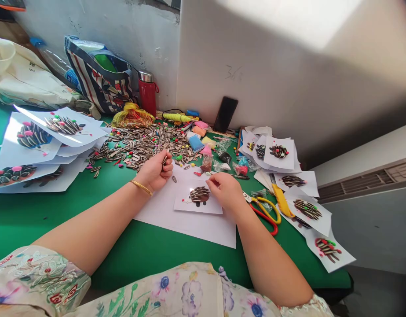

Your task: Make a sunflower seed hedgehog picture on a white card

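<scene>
My left hand (pixel 157 171) is closed, with a striped sunflower seed (pixel 164 161) showing between thumb and fingers; whatever else the palm holds is hidden. A single seed (pixel 174 179) lies just right of it on a large white sheet (pixel 192 229). On that sheet rests a small white card (pixel 181 205) bearing a hedgehog figure (pixel 199 195), its back covered in seeds, with a white face, red nose and dark feet. My right hand (pixel 226 190) is over the card's upper right corner, thumb and forefinger pinched; anything between them is too small to make out.
Beyond my hands spreads a heap of sunflower seeds (pixel 140 143), with packets of coloured clay (pixel 196 143) beside it. Scissors (pixel 264 211), a yellow cutter (pixel 282 200) and hedgehog cards (pixel 306 209) lie right. More cards (pixel 71 138) are stacked left. A phone (pixel 225 114) and red flask (pixel 147 94) stand behind.
</scene>
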`<act>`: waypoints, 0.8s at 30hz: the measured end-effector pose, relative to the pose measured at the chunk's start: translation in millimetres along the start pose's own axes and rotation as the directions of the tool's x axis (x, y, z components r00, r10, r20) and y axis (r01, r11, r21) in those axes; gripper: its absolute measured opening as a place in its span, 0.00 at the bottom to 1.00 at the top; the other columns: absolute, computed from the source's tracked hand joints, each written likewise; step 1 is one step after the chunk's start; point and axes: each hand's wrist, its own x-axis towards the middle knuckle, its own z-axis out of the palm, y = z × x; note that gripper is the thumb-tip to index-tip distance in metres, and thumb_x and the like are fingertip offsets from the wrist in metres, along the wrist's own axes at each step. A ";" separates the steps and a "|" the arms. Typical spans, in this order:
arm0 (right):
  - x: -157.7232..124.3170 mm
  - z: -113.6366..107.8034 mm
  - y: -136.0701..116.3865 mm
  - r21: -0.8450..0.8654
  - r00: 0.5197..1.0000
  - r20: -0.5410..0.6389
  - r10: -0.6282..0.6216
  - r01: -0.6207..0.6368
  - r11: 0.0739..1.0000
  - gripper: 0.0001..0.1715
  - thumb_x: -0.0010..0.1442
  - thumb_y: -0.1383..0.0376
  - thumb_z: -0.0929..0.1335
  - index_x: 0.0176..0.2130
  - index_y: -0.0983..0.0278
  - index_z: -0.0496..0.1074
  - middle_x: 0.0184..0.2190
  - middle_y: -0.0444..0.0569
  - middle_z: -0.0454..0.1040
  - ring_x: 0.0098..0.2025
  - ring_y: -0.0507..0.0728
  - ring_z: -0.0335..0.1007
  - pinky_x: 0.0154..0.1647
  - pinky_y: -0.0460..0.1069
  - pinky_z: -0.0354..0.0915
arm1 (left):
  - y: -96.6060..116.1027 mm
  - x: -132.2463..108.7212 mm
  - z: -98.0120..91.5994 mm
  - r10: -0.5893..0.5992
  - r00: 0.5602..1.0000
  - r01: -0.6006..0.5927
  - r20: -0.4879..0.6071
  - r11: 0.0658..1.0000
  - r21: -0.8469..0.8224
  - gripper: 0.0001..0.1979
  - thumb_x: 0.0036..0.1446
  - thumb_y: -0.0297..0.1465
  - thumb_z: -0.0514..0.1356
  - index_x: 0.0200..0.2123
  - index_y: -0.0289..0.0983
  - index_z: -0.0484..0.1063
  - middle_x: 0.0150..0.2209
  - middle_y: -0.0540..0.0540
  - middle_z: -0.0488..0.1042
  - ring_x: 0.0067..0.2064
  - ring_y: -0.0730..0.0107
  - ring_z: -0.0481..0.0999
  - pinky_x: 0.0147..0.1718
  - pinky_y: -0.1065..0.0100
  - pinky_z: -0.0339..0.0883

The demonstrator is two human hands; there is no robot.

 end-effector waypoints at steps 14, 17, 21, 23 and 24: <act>-2.5 4.6 -3.7 0.128 0.995 -0.076 -0.058 0.067 0.989 0.09 0.64 0.65 0.65 0.35 0.60 0.75 0.34 0.48 0.77 0.40 0.58 0.70 0.42 0.51 0.62 | -6.0 -17.7 5.9 -0.296 0.931 0.291 0.213 0.955 0.056 0.11 0.65 0.30 0.56 0.30 0.32 0.68 0.23 0.53 0.59 0.16 0.85 0.56 0.10 0.83 0.44; -5.3 6.0 -8.8 0.287 0.992 -0.115 -0.047 0.078 0.955 0.10 0.64 0.64 0.64 0.40 0.61 0.76 0.37 0.49 0.78 0.41 0.57 0.71 0.44 0.51 0.64 | -13.0 -25.1 9.3 -0.295 0.923 0.243 0.248 0.945 0.220 0.12 0.63 0.33 0.59 0.29 0.31 0.70 0.23 0.53 0.60 0.17 0.86 0.55 0.13 0.82 0.44; -9.2 9.8 -17.5 0.539 0.998 -0.046 0.033 -0.003 0.842 0.14 0.61 0.60 0.67 0.46 0.60 0.76 0.41 0.49 0.78 0.39 0.56 0.72 0.42 0.51 0.68 | -23.8 -35.6 14.5 -0.301 0.901 0.136 0.313 0.880 0.456 0.13 0.58 0.36 0.64 0.27 0.33 0.71 0.21 0.52 0.61 0.17 0.85 0.54 0.15 0.80 0.43; -10.5 12.4 -21.0 0.646 0.998 0.034 0.056 -0.064 0.760 0.14 0.60 0.58 0.69 0.44 0.60 0.76 0.38 0.48 0.78 0.37 0.56 0.73 0.40 0.52 0.70 | -28.1 -39.5 16.6 -0.291 0.893 0.078 0.342 0.851 0.519 0.14 0.57 0.37 0.65 0.26 0.33 0.70 0.20 0.52 0.61 0.17 0.84 0.54 0.16 0.79 0.46; -10.9 13.5 -22.5 0.689 0.995 0.069 0.065 -0.095 0.718 0.13 0.59 0.58 0.69 0.43 0.60 0.76 0.37 0.48 0.78 0.37 0.56 0.74 0.39 0.52 0.71 | -29.6 -40.8 17.3 -0.287 0.891 0.058 0.352 0.840 0.540 0.15 0.57 0.38 0.65 0.26 0.34 0.69 0.20 0.52 0.60 0.17 0.83 0.54 0.16 0.78 0.47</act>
